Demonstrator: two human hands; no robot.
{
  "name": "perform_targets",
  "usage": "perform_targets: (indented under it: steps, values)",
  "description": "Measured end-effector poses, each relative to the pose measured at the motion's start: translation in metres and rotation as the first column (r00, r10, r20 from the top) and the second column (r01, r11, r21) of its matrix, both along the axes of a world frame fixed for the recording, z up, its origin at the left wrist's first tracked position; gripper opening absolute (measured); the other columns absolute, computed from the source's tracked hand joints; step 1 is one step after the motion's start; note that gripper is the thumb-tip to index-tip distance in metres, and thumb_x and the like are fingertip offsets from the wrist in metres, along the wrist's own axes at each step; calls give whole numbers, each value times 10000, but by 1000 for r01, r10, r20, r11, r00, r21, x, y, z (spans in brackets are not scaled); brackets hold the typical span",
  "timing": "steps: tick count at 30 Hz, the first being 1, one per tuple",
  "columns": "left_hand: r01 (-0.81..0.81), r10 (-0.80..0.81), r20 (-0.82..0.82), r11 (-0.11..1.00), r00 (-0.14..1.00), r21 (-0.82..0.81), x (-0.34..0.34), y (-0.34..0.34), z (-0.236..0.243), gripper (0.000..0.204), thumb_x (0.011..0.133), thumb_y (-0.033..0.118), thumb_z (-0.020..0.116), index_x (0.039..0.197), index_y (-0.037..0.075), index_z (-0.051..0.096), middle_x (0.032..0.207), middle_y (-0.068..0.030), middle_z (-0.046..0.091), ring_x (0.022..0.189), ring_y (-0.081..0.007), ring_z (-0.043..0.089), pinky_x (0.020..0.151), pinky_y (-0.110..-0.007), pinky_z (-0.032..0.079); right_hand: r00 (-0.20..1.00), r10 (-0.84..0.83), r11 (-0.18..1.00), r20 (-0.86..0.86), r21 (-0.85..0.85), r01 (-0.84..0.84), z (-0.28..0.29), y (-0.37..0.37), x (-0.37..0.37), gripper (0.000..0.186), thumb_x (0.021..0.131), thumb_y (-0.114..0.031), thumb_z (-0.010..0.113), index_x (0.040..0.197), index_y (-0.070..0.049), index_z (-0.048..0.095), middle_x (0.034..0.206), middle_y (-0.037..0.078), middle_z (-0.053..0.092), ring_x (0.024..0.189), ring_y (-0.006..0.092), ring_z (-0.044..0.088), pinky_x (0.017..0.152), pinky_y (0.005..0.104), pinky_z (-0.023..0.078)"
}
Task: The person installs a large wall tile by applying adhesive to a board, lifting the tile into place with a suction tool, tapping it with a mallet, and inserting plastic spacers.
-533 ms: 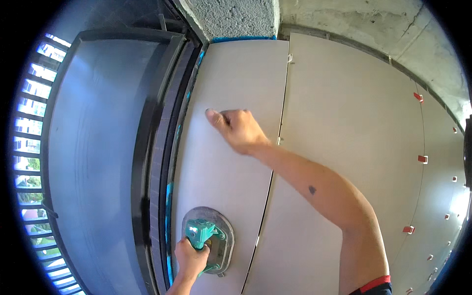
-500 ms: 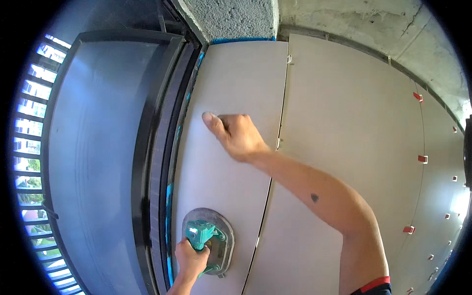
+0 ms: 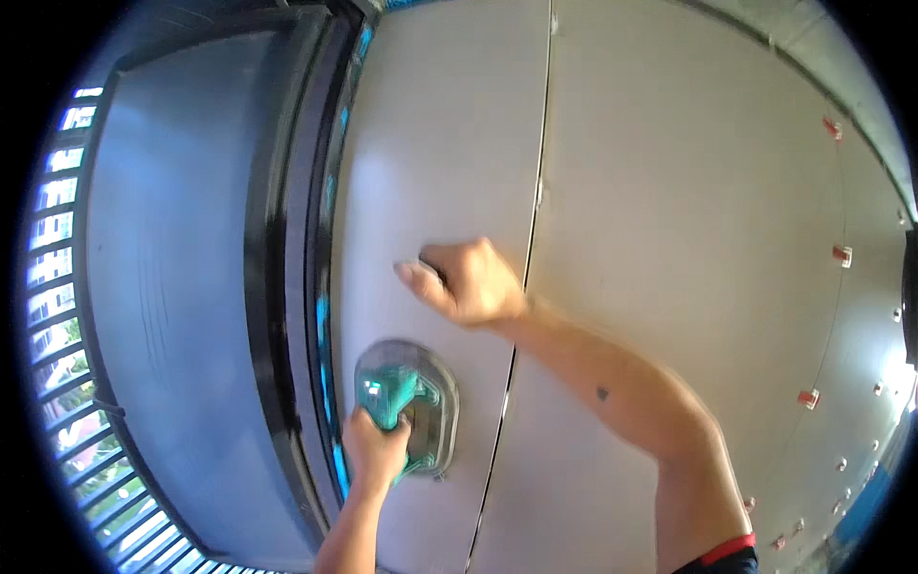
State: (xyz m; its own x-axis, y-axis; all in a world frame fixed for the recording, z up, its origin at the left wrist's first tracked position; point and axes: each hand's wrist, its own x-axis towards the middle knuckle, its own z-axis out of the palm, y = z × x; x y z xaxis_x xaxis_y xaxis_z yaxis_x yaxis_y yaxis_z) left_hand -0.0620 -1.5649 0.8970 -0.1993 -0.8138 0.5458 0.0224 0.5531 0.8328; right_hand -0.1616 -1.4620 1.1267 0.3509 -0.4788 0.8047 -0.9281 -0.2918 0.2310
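My left hand [image 3: 376,448] is wrapped round the handle of a green suction lifter [image 3: 392,392], whose grey oval pad lies flat against a tall, narrow light-grey wall panel [image 3: 440,124]. Above and slightly right of the lifter is my right hand [image 3: 470,284], closed in a fist with the thumb sticking out to the left. Nothing shows in that fist. It is in front of the same panel; whether the knuckles touch the surface I cannot tell. The right forearm crosses the seam to the neighbouring panel.
A wider grey panel [image 3: 669,191] adjoins on the right, past a narrow dark seam. Red and white tile-levelling clips [image 3: 809,398] sit along seams farther right. At left are a dark metal frame [image 3: 271,239] with blue strips, a glass pane [image 3: 172,249] and a barred railing [image 3: 57,273].
The view has tilted downward, so the panels appear higher. My right fist has come down the panel, closer to the lifter. My left hand keeps its grip on the handle.
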Motion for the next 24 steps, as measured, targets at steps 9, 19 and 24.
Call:
perform_targets:
  steps: [9, 19, 24]
  values:
    - [-11, -6, -129, 992, 992, -125, -12, -7, 9, 245, 707, 89, 692, 924, -13, 638, 817, -202, 677, 778, -339, 673, 700, -384, 505, 880, 208, 862, 427, 346, -371, -99, 72, -1, 533, 925, -481, 555, 777, 31, 544, 642, 65, 488, 573, 153, 463, 520, 301, 398]
    - [7, -6, 9, 991, 1000, -132, -11, 1, 24, 148, 658, 120, 701, 632, -1, 619, 528, -68, 598, 487, -146, 598, 498, -280, 456, 703, -565, 318, 432, 900, -298, -546, 116, 21, 233, 847, -221, 625, 903, 3, 649, 827, 220, 639, 748, 377, 632, 657, 453, 497]
    - [92, -109, -81, 979, 991, -182, -1, 0, 25, 128, 690, 92, 693, 666, -12, 623, 574, -69, 606, 490, -150, 572, 512, -271, 428, 657, -679, 85, 326, 925, -371, -719, 112, 66, 373, 761, -392, 717, 839, -29, 685, 802, 230, 649, 728, 346, 655, 657, 449, 501]
